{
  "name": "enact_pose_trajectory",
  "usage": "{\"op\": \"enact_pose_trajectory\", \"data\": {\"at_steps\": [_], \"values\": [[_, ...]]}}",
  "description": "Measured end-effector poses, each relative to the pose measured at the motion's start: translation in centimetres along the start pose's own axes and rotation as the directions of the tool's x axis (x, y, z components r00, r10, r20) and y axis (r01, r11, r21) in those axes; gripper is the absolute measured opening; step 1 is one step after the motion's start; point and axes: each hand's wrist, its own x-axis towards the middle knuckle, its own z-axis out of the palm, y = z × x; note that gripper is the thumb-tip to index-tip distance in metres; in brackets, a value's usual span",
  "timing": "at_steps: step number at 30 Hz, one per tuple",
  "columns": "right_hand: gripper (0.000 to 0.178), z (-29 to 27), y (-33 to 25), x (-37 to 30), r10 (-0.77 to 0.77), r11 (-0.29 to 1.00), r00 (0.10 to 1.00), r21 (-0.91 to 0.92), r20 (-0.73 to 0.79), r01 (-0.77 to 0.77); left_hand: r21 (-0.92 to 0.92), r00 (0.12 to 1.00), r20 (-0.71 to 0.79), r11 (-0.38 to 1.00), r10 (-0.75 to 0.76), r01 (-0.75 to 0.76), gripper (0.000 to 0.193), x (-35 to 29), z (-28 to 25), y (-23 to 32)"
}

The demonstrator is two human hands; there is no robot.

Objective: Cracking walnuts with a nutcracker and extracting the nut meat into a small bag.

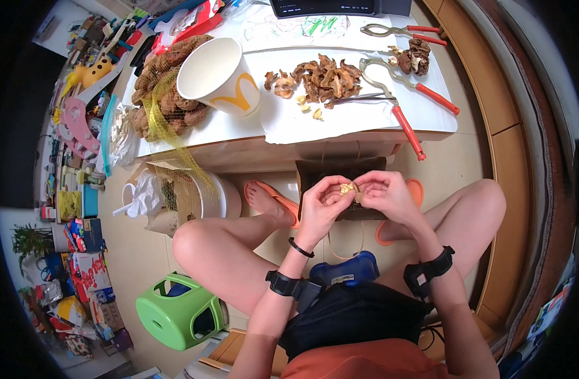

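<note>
Above a dark open bag [309, 174] on the floor between my feet, both hands meet at the fingertips. My left hand [323, 203] pinches a pale yellow piece of walnut kernel [347, 188]. The fingers of my right hand [389, 197] are curled together against its right side, where a small brown bit shows between them; the fingertips partly hide it. On the table beyond lies a pile of brown walnut pieces [330, 79], with a few pale kernel bits [318, 114] at its near edge. Red-handled nutcrackers [408, 131] lie to its right.
A white paper cup [207, 72] stands beside a yellow net bag of walnuts [169, 101] at the table's left. White paper [283, 129] covers part of the tabletop. Below left are a white bin [229, 196] and a green stool [166, 316]. A blue object [345, 270] lies near my lap.
</note>
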Motion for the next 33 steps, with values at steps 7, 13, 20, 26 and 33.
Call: {"op": "enact_pose_trajectory", "data": {"at_steps": [7,13,20,26,33], "values": [[0.025,-0.7,0.9,0.8,-0.002,0.993,0.995,0.115,0.097,-0.010,-0.006,1.000,-0.014,1.000,-0.007,0.007,0.021,-0.1,0.2,0.5],[0.021,-1.8,0.9,0.6,-0.049,0.991,0.993,0.133,0.111,0.034,-0.086,0.998,-0.030,0.995,-0.048,0.045,0.022,0.2,-1.4,0.2],[0.022,-1.9,-0.2,0.1,0.011,1.000,1.000,0.018,0.015,-0.011,-0.418,0.969,0.166,0.877,-0.185,0.239,0.034,0.2,-1.2,1.4],[0.014,-1.7,0.9,0.1,-0.152,0.894,0.969,-0.445,-0.195,0.050,-0.491,0.961,0.156,0.827,-0.227,0.275,0.036,-0.2,-2.3,1.3],[0.022,0.5,-3.1,-1.4,-0.242,0.875,0.962,-0.456,-0.123,0.162,-0.147,0.994,-0.022,0.983,-0.111,0.107,0.037,-1.9,-1.3,8.7]]}}
